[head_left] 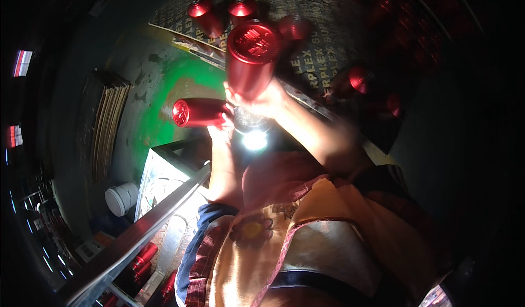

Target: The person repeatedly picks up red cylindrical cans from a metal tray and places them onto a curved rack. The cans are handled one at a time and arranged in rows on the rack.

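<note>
My right hand is closed around the lower part of a shiny red metal bottle, raised with its flat, embossed end toward me. Beside it, my left hand grips a second red bottle that lies sideways, its round end pointing left. The other ends of both bottles are hidden by my fingers or by the bottles themselves. Just below my hands a bright lamp glares.
Beyond my hands, several red bottles with narrow necks stand on a printed board. A metal rail crosses at the lower left, near more red bottles. Further left are a white bucket and stacked flat sheets.
</note>
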The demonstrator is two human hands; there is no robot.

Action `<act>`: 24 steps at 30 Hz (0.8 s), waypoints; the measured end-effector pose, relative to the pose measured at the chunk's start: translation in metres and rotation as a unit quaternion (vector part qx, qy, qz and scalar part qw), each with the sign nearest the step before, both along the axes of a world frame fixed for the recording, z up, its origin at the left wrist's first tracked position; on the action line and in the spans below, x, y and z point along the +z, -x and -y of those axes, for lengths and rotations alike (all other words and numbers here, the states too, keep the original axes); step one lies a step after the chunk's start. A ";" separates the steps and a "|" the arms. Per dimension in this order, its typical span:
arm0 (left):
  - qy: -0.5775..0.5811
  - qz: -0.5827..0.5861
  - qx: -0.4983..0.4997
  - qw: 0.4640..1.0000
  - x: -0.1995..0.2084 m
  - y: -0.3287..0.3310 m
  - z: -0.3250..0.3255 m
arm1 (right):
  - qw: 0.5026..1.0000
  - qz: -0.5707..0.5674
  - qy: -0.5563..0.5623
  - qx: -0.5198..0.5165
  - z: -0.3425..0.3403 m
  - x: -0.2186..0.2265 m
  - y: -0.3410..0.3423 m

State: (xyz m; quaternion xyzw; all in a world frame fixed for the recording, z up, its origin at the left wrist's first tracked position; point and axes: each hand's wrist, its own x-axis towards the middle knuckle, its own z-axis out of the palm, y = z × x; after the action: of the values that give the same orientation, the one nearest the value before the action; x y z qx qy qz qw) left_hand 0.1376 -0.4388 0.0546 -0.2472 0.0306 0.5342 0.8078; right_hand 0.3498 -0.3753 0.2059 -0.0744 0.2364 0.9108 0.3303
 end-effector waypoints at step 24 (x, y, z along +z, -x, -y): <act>-0.499 -0.827 0.093 0.243 0.199 -0.192 -0.079 | 0.142 0.939 -0.184 -0.252 0.214 0.184 -0.437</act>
State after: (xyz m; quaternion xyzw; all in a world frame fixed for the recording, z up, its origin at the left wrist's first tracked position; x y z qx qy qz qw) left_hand 0.3292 -0.3597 0.2541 0.7816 0.3860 0.4245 0.2448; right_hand 0.7872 -0.5890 0.3898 -0.7458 -0.4253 0.0193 0.5124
